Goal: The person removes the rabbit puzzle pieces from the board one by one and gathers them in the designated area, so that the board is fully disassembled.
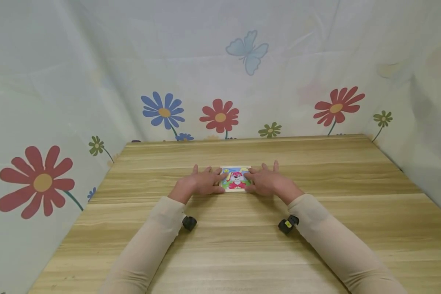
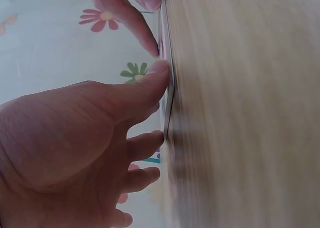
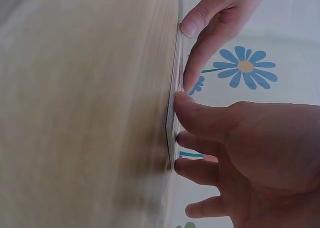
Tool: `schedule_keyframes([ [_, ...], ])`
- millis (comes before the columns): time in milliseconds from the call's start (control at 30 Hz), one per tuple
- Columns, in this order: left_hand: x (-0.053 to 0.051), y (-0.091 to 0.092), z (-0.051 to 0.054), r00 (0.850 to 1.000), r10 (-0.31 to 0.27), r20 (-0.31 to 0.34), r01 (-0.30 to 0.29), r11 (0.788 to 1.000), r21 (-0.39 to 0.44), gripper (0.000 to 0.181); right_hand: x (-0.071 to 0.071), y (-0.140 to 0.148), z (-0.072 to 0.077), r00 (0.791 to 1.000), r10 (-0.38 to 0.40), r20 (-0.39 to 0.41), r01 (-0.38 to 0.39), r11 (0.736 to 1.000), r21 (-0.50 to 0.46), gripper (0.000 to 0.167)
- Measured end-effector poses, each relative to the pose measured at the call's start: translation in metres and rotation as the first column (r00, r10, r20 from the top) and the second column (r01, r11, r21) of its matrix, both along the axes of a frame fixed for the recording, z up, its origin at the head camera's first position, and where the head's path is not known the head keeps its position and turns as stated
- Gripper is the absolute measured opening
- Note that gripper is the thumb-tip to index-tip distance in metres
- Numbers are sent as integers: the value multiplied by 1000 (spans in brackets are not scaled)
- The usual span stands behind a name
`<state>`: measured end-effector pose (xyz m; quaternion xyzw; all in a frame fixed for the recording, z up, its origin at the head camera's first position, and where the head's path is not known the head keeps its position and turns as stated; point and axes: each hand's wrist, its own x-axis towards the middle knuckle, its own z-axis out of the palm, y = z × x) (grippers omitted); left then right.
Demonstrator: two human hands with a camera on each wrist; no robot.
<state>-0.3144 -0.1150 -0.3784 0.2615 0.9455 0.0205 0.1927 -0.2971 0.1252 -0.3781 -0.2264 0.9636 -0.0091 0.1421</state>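
Observation:
A small square picture board (image 1: 236, 185) with a pink and white cartoon animal lies flat on the wooden table. My left hand (image 1: 203, 182) rests at its left side, thumb by the near corner and index finger on the picture. At the right side my right hand (image 1: 269, 182) touches it in much the same way. The left wrist view shows the board's thin edge (image 2: 170, 101), with the left thumb and fingers (image 2: 142, 144) touching it. In the right wrist view, the right thumb lies against the board (image 3: 170, 130), with other fingers spread beyond.
The wooden table (image 1: 220, 245) extends around both forearms. Behind it and along both sides hangs a pale sheet (image 1: 191, 53) printed with flowers and a butterfly. A small black device (image 1: 189, 223) sits at the left wrist, another (image 1: 286, 225) at the right.

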Motion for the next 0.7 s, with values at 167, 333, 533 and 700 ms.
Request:
schedule_keyframes([
  [167,0,1,-1,1000,-2,9,3,1000,-20,61,0,-1,-1,1000,-2,4,2,1000,15,64],
  [333,-1,1,0,1000,12,-11,-12,1000,-11,59,0,0,0,1000,1,11,-1,999,33,64],
  [533,-5,0,-3,999,13,-45,-13,1000,-5,56,0,0,0,1000,-4,23,2,999,46,63],
  [700,-7,-1,-7,999,46,-18,-45,997,68,55,1,-1,-2,1000,0,28,-2,997,84,63],
])
